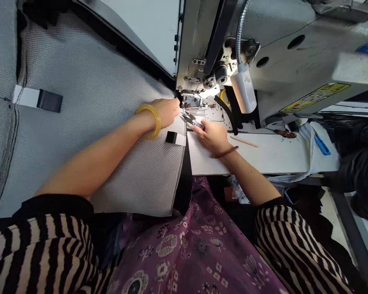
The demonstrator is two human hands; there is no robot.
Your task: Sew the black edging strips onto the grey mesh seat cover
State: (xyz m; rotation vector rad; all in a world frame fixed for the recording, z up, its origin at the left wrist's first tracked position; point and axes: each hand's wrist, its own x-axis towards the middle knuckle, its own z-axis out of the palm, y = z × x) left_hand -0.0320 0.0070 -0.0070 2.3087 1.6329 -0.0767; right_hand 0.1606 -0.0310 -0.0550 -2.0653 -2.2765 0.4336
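Observation:
My left hand (167,111), with a yellow bangle on the wrist, lies on a large grey mesh fabric (88,106), its fingers closed on the fabric's edge by the presser foot (192,102) of a sewing machine (263,53). My right hand (213,134) grips small thread snips (190,119), the blades pointing left toward the needle area. A black binding strip (187,171) runs along the fabric's right edge and hangs over the table front.
A white machine table (263,153) holds a thin wooden stick (244,141), dark scissors (283,133) and a blue tool (322,145) at the right. Black-and-white tabs (38,99) are sewn on the fabric. A purple patterned apron (196,245) covers my lap.

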